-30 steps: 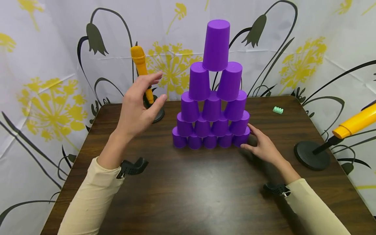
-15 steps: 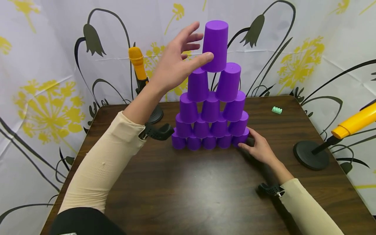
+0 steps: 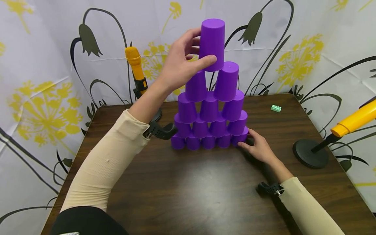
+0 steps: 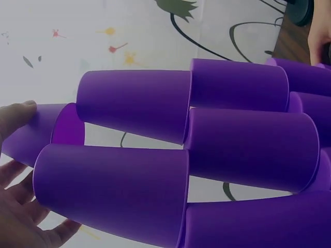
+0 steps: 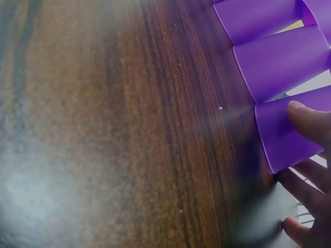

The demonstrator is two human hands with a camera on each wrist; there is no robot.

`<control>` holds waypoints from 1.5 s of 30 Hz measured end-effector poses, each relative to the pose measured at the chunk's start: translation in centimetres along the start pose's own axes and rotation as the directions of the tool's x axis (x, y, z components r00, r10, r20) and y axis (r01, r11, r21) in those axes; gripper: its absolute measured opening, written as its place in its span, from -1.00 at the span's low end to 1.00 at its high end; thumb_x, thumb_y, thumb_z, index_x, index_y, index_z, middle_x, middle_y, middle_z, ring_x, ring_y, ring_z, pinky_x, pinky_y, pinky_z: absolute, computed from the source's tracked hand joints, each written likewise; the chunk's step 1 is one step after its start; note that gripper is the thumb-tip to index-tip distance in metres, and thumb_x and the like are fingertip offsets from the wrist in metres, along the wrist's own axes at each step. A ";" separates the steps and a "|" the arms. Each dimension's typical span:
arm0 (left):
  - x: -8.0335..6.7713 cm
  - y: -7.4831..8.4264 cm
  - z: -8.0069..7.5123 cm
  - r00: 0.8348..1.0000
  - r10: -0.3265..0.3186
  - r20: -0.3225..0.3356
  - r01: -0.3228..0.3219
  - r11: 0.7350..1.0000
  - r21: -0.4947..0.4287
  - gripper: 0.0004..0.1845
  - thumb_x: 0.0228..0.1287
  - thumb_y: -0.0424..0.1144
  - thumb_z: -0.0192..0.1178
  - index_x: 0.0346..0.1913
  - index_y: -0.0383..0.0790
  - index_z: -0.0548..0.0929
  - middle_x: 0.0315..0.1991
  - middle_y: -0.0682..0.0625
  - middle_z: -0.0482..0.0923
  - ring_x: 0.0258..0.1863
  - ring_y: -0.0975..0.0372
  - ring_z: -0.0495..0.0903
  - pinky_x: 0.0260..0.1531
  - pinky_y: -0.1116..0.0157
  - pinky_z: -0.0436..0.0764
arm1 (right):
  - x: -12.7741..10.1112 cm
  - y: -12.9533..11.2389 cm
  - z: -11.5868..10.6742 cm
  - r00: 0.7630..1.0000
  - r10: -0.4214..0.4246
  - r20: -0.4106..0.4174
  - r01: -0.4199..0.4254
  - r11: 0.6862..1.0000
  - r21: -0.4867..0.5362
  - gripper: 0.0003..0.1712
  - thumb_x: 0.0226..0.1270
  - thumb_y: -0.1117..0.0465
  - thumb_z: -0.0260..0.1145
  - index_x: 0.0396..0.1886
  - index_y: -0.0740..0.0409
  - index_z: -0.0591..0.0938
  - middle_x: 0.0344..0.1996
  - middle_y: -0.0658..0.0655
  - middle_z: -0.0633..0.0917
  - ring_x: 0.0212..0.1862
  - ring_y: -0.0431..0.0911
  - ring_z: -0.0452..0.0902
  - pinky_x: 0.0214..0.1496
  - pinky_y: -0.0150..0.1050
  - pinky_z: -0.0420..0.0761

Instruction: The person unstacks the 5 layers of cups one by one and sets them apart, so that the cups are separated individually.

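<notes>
Head view: shows a pale mark [image 3: 70, 233] on the black cloth [image 3: 88, 220] at lower left, cut off by the frame and too partial to read. Has brought left hand [image 3: 180, 63] across from beside the left microphone [image 3: 133, 58] since one second ago, and closed thumb and fingers about the top cup [image 3: 212, 40], after being spread loosely next to it half a second ago. Keeps right hand [image 3: 259, 148] low, as before, thumb and fingers set wide about the end cup [image 3: 240, 137] of the bottom row. Shows the same five-row pyramid [image 3: 209, 107] of upturned purple cups, toward the far edge of the brown surface [image 3: 199, 189], about midway between left and right edges. Also shows a green brick [image 3: 276, 108] near the far right corner, a black base [image 3: 310, 153] beside the right edge under a yellow handle [image 3: 356, 120], and a flower-printed cloth [image 3: 64, 130] behind.

Left wrist view: shows thumb on one side of the top cup, fingers on the other, with the mouth partly visible. Cannot tell whether lifted or resting on the row of two.

Right wrist view: shows thumb laid on the end cup, fingers behind, and glare on the grained surface.
</notes>
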State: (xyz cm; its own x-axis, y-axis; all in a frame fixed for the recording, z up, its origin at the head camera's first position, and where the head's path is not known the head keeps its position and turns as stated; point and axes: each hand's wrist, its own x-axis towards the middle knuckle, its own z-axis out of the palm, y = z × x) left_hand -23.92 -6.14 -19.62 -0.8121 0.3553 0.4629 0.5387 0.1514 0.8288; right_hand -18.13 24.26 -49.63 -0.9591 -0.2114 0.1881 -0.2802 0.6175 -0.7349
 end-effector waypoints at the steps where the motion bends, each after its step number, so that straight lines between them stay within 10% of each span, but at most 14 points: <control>1: 0.0 -0.1 0.0 1.000 0.008 -0.006 -0.008 1.000 -0.010 -0.33 0.11 -0.24 0.43 0.32 -0.15 0.45 -0.01 -0.03 0.59 -0.08 0.14 0.59 0.01 0.24 0.43 | 0.0 0.0 0.0 1.000 0.000 0.000 0.000 1.000 -0.002 -0.30 0.18 0.14 0.50 0.29 0.20 0.46 0.09 0.30 0.62 0.17 0.20 0.50 0.23 0.18 0.40; 8: -1.1 1.4 -0.7 0.992 0.097 -0.083 -0.103 0.992 -0.071 -0.36 0.12 -0.40 0.36 0.31 -0.32 0.42 -0.02 -0.16 0.59 -0.06 0.07 0.57 -0.02 0.26 0.48 | 0.1 0.1 -0.2 1.000 0.003 0.009 -0.003 1.000 0.000 -0.29 0.20 0.13 0.49 0.30 0.20 0.45 0.12 0.30 0.61 0.20 0.20 0.49 0.25 0.17 0.38; 14: -3.9 0.5 -4.5 0.956 0.176 -0.236 -0.192 0.980 -0.047 -0.40 0.06 -0.43 0.37 0.24 -0.29 0.49 0.00 -0.19 0.61 -0.08 0.02 0.58 -0.03 0.21 0.54 | 0.2 0.4 -0.2 1.000 -0.001 0.024 0.001 1.000 -0.002 -0.29 0.22 0.10 0.47 0.31 0.20 0.44 0.14 0.29 0.60 0.22 0.19 0.46 0.27 0.17 0.36; 19: -9.1 -2.7 -9.3 0.915 0.036 -0.402 -0.016 0.998 0.054 -0.38 0.06 -0.37 0.41 0.25 -0.16 0.52 0.10 -0.16 0.56 -0.01 0.05 0.53 -0.02 0.24 0.50 | 0.1 0.5 -0.2 1.000 -0.001 0.026 0.002 1.000 -0.019 -0.29 0.22 0.09 0.47 0.31 0.20 0.44 0.14 0.29 0.59 0.23 0.19 0.45 0.28 0.16 0.35; 23: -14.7 -6.7 -12.9 0.818 -0.180 -0.546 0.319 0.933 0.170 -0.37 0.14 -0.25 0.42 0.30 -0.05 0.49 0.08 0.00 0.54 -0.02 0.21 0.51 -0.04 0.34 0.49 | 0.1 0.5 -0.1 1.000 -0.010 0.022 0.011 1.000 -0.027 -0.28 0.20 0.10 0.49 0.30 0.23 0.45 0.13 0.29 0.60 0.22 0.19 0.47 0.26 0.15 0.37; 28: -22.0 -12.8 -17.5 0.618 -0.352 -0.703 0.637 0.748 0.185 -0.34 0.13 -0.21 0.43 0.32 -0.16 0.47 -0.12 0.20 0.46 -0.20 0.39 0.44 -0.18 0.47 0.44 | 0.1 0.5 0.0 0.999 0.004 0.035 -0.003 0.999 -0.033 -0.26 0.21 0.07 0.48 0.32 0.23 0.43 0.17 0.30 0.57 0.26 0.20 0.42 0.29 0.16 0.34; 33: -27.5 -17.9 -20.8 0.440 -0.488 -0.754 0.842 0.517 0.157 -0.20 0.15 -0.09 0.38 0.43 -0.21 0.30 0.19 -0.09 0.47 0.02 0.14 0.51 0.02 0.28 0.47 | 0.0 0.5 -0.1 0.999 0.022 0.034 -0.021 0.999 -0.043 -0.25 0.23 0.07 0.46 0.34 0.24 0.41 0.22 0.31 0.53 0.31 0.21 0.37 0.32 0.17 0.29; 36: -29.4 -19.8 -21.8 0.403 -0.509 -0.760 0.882 0.438 0.174 -0.15 0.18 -0.05 0.34 0.46 -0.25 0.21 0.36 -0.25 0.33 0.23 -0.10 0.42 0.20 0.02 0.39 | -0.1 0.5 -0.1 0.999 0.020 0.038 -0.018 0.999 -0.043 -0.25 0.23 0.08 0.46 0.34 0.25 0.40 0.23 0.32 0.52 0.31 0.21 0.36 0.33 0.17 0.29; 45: -31.3 -22.2 -22.4 0.397 -0.501 -0.769 0.886 0.427 0.179 -0.17 0.20 -0.12 0.34 0.42 -0.37 0.19 0.33 -0.35 0.30 0.24 -0.19 0.36 0.26 -0.08 0.26 | 0.0 0.3 -0.1 0.999 0.025 0.046 -0.023 0.999 -0.032 -0.26 0.24 0.09 0.45 0.34 0.25 0.41 0.22 0.32 0.53 0.30 0.22 0.37 0.33 0.18 0.29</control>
State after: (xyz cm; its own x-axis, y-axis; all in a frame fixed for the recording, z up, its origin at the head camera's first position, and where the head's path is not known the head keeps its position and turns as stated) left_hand -15.51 -41.28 -45.49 -0.7646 -0.6445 0.0103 -0.4494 0.5445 0.7082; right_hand -18.18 24.55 -49.78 -0.9629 -0.2309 0.1394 -0.2589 0.6461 -0.7180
